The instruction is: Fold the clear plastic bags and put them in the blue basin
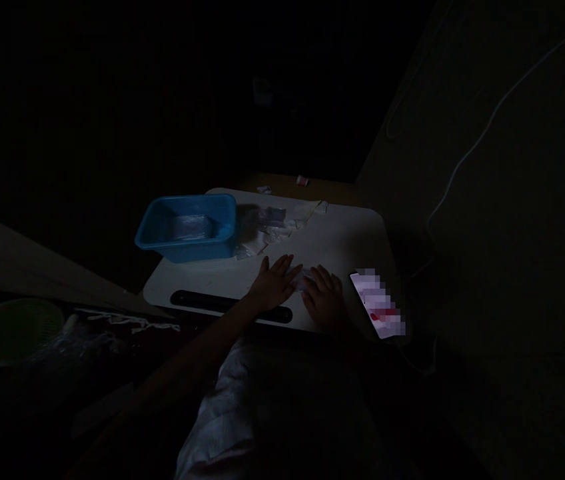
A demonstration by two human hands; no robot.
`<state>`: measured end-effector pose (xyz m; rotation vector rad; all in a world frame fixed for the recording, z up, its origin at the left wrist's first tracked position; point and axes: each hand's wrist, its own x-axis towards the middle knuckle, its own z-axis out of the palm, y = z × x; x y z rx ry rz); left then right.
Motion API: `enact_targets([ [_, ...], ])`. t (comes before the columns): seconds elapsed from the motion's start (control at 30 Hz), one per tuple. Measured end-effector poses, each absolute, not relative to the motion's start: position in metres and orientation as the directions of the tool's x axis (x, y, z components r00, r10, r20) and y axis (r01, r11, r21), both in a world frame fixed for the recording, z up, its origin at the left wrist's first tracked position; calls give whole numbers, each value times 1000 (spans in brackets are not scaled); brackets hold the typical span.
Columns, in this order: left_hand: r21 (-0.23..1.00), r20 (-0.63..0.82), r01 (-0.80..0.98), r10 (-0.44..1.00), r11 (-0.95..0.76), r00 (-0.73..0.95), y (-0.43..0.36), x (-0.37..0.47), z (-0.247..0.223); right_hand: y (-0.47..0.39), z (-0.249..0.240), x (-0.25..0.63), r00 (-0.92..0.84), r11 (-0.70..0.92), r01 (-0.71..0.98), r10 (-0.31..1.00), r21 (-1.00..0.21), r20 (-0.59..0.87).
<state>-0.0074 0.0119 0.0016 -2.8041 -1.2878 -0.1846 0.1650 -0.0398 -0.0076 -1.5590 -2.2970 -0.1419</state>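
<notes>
White worktop (352, 233), rounded corners, dim light; a long black strip (222, 305) runs along its near edge. Blue tub (197, 251) stands toward the person's left. Just beside it, a loose litter of pale and clear scraps (272, 230), too dark to sort. Near edge: left hand (273, 285) and right hand (323, 297) rest over a small clearish piece (300, 279). Lit phone (375, 303) lies slantwise by the right edge, screen up.

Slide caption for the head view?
Left hand and right hand touch a small translucent piece on a white table, lit phone nearby.
</notes>
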Motion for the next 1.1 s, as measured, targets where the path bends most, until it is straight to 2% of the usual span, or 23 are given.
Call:
enact_targets([
  [0.43, 4, 162, 760, 750, -650, 641, 13, -7, -3, -40, -9, 163, -304, 379, 919, 859, -112, 413],
  [1.1, 7, 150, 762, 754, -647, 639, 12, -6, 0, -41, -8, 162, -303, 381, 918, 852, -107, 426],
])
